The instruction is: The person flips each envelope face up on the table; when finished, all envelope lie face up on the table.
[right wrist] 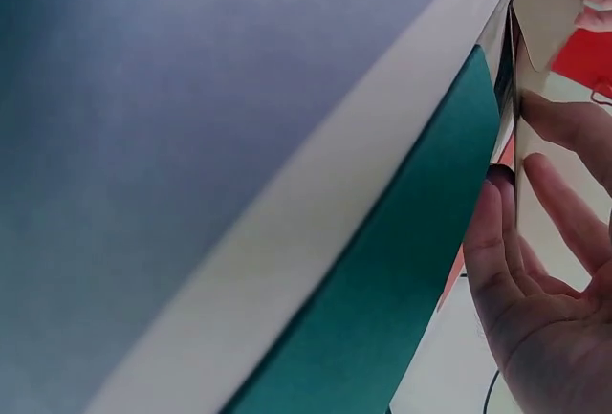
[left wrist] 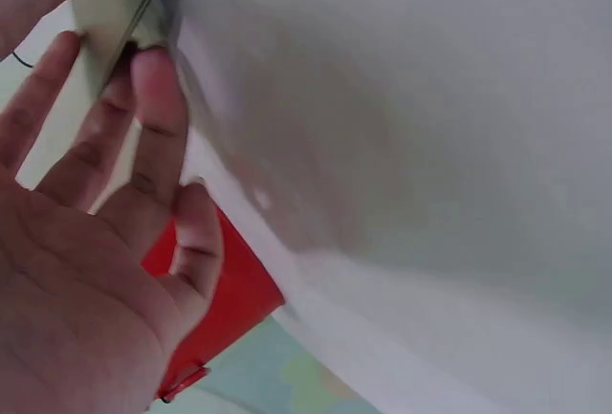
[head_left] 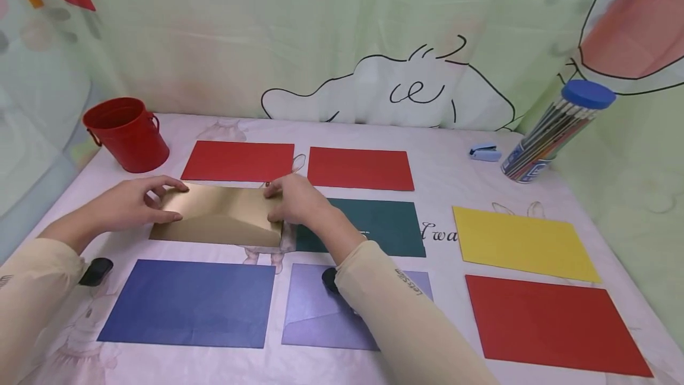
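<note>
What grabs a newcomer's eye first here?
Probably the shiny gold envelope, left of centre on the table, with the left hand gripping its left end and the right hand its right. Next, likely the bright red bucket at the far left of the table, then the blue-lidded jar of pencils at the far right.

Both cream sleeves (head_left: 411, 325) carry small dark lettering (head_left: 408, 282), each with a rounded black device (head_left: 97, 272) beside it.
</note>
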Available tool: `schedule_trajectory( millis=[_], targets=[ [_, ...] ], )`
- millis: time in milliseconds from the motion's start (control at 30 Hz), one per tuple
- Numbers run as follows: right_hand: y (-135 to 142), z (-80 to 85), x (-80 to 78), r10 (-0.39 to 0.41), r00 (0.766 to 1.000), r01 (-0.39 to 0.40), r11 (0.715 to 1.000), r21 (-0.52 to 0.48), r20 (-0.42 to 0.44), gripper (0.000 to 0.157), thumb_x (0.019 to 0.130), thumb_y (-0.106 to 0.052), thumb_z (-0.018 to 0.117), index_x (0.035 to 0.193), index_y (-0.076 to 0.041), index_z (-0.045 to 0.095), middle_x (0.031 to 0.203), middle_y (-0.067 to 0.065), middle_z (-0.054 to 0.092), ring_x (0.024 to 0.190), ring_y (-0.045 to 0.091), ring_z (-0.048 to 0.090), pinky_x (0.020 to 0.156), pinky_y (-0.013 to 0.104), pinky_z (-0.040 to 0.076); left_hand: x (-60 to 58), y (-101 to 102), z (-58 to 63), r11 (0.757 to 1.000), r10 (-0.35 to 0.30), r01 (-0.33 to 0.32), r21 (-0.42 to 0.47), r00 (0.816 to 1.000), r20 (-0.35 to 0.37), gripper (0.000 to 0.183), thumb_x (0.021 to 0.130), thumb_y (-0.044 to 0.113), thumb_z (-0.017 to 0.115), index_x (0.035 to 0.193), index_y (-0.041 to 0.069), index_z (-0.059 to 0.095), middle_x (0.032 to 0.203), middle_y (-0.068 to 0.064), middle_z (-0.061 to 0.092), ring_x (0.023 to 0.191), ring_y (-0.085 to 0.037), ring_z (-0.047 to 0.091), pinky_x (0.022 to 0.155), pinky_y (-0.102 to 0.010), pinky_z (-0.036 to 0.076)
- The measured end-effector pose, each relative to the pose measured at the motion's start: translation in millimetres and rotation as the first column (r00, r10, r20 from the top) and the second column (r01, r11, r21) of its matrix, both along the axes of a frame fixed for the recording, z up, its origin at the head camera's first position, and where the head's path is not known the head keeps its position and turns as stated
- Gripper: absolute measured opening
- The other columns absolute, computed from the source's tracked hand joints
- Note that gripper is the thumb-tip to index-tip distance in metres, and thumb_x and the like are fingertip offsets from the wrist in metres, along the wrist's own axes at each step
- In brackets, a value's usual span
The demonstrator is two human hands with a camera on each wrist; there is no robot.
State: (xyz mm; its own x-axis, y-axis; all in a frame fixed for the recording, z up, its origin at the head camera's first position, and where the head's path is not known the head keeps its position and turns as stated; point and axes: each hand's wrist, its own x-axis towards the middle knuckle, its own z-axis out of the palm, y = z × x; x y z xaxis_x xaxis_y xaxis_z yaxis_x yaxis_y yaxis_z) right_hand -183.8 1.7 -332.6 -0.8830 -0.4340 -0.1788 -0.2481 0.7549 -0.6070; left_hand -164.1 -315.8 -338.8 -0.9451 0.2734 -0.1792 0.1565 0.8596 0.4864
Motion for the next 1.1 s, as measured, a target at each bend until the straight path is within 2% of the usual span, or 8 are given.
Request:
schedule_trajectory(
  millis=[133, 300, 533, 700, 800, 900, 967, 1100],
  targets=[
    [-1.2, -0.7, -0.5, 0.001, 1.0, -0.001, 1.0, 0.026, 0.014, 0.05, 0.08, -0.013, 0.085, 0.128, -0.011, 0.07, 0.127, 0.004, 0.063, 0.112, 0.019, 0.054, 0.071, 0.022, 0.055, -1.0, 1.4, 0.7, 0.999, 0.003, -0.002, -0.032, 1.0, 0.03, 0.061, 0.082, 0.03, 0.084, 0.133, 0.01, 0.059, 0.109, -0.017, 0.06, 0.093, -0.03, 0.059, 0.065, -0.033, 0.054],
    [-2.2, -2.4, -1.0, -0.002, 1.0, 0.002, 0.998, 0.055, 0.007, 0.049, 0.081, -0.015, 0.085, 0.128, -0.011, 0.071, 0.124, 0.004, 0.064, 0.108, 0.018, 0.055, 0.068, 0.02, 0.054, -2.9, 4.5, 2.7, 0.998, -0.009, 0.011, -0.063, 1.0, 0.028, 0.06, 0.082, 0.031, 0.084, 0.133, 0.009, 0.061, 0.107, -0.017, 0.059, 0.093, -0.031, 0.056, 0.064, -0.034, 0.053],
    [-3.1, 0.6, 0.6, 0.017, 0.999, -0.014, 0.995, 0.101, -0.03, 0.044, 0.078, -0.017, 0.087, 0.12, -0.01, 0.075, 0.113, 0.004, 0.063, 0.102, 0.016, 0.053, 0.064, 0.02, 0.052, -4.7, 11.0, 6.8, 0.982, 0.0, -0.004, -0.188, 1.0, -0.018, 0.056, 0.074, 0.031, 0.089, 0.122, 0.007, 0.071, 0.111, -0.023, 0.055, 0.107, -0.048, 0.046, 0.071, -0.05, 0.054],
    [3.6, 5.7, -0.8, 0.071, 0.997, -0.07, 0.996, 0.047, -0.012, 0.038, 0.081, -0.018, 0.085, 0.117, -0.011, 0.075, 0.109, 0.003, 0.063, 0.098, 0.016, 0.055, 0.063, 0.021, 0.052, -12.1, 19.2, 16.1, 0.973, -0.033, 0.033, -0.23, 0.999, 0.0, 0.052, 0.07, 0.03, 0.091, 0.114, 0.008, 0.074, 0.113, -0.022, 0.057, 0.107, -0.048, 0.049, 0.075, -0.052, 0.056],
    [18.4, 13.8, -7.4, 0.093, 0.995, -0.094, 0.995, -0.025, -0.016, 0.038, 0.083, -0.018, 0.082, 0.119, -0.011, 0.074, 0.114, 0.005, 0.065, 0.098, 0.017, 0.058, 0.068, 0.023, 0.053, -20.4, 28.2, 22.2, 0.979, -0.05, 0.044, -0.198, 0.999, -0.023, 0.053, 0.073, 0.032, 0.089, 0.117, 0.007, 0.072, 0.117, -0.022, 0.058, 0.108, -0.045, 0.053, 0.078, -0.053, 0.056],
    [43.9, 26.7, -18.0, 0.081, 0.995, -0.084, 0.995, -0.048, -0.057, 0.041, 0.083, -0.017, 0.082, 0.122, -0.011, 0.072, 0.12, 0.009, 0.064, 0.1, 0.021, 0.061, 0.073, 0.027, 0.055, -30.6, 46.0, 28.2, 0.992, -0.055, 0.047, -0.12, 0.996, -0.067, 0.057, 0.079, 0.033, 0.085, 0.125, 0.004, 0.066, 0.123, -0.024, 0.057, 0.112, -0.044, 0.053, 0.082, -0.055, 0.055],
    [64.7, 35.3, -25.8, 0.06, 0.995, -0.063, 0.997, -0.039, -0.077, 0.044, 0.082, -0.017, 0.083, 0.124, -0.01, 0.071, 0.123, 0.012, 0.063, 0.103, 0.024, 0.06, 0.077, 0.031, 0.056, -37.7, 62.5, 31.4, 0.997, -0.061, 0.056, -0.06, 0.993, -0.098, 0.06, 0.083, 0.032, 0.083, 0.132, 0.004, 0.062, 0.129, -0.023, 0.055, 0.118, -0.044, 0.051, 0.088, -0.058, 0.052],
    [107.8, 45.1, -41.1, 0.026, 0.995, -0.025, 1.0, 0.019, -0.093, 0.055, 0.08, -0.02, 0.085, 0.131, -0.01, 0.067, 0.132, 0.013, 0.058, 0.118, 0.03, 0.054, 0.088, 0.04, 0.054, -53.3, 98.5, 31.5, 0.997, -0.058, 0.063, 0.036, 0.988, -0.145, 0.066, 0.085, 0.03, 0.081, 0.142, 0.012, 0.053, 0.138, -0.018, 0.051, 0.128, -0.039, 0.044, 0.094, -0.06, 0.048]
  ],
)
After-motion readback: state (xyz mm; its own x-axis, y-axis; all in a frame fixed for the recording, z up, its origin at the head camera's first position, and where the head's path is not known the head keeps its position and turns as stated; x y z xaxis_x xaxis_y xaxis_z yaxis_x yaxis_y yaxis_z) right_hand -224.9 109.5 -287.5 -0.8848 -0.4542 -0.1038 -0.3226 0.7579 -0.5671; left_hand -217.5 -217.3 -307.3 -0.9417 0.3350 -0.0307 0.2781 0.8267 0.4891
